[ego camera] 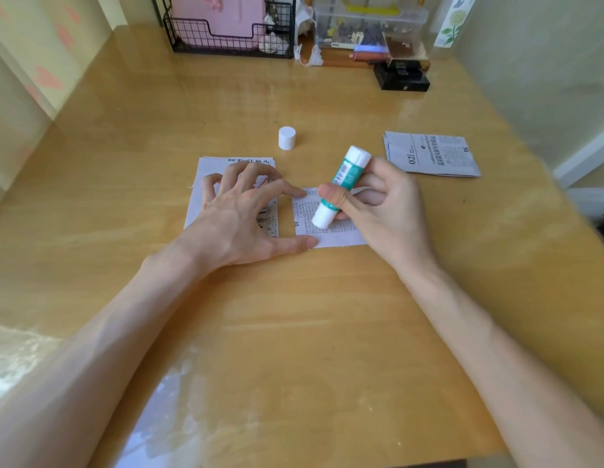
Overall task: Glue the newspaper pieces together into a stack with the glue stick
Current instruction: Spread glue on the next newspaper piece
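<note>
My right hand [381,204] grips a green and white glue stick [341,185], tilted with its lower end down on a small newspaper piece [327,236] at the table's middle. My left hand [246,211] is spread flat: its index finger and thumb press the left edge of that piece, and the other fingers rest on a second newspaper piece [206,173] lying to the left. The white cap [287,138] stands by itself behind both pieces. A pile of further newspaper pieces [432,153] lies at the right.
The wooden table [293,332] carries a black wire basket [226,42] with pink things at the back, a clear plastic box [371,25] of small items beside it, and a black box [401,77] in front of that. A wall runs along the right.
</note>
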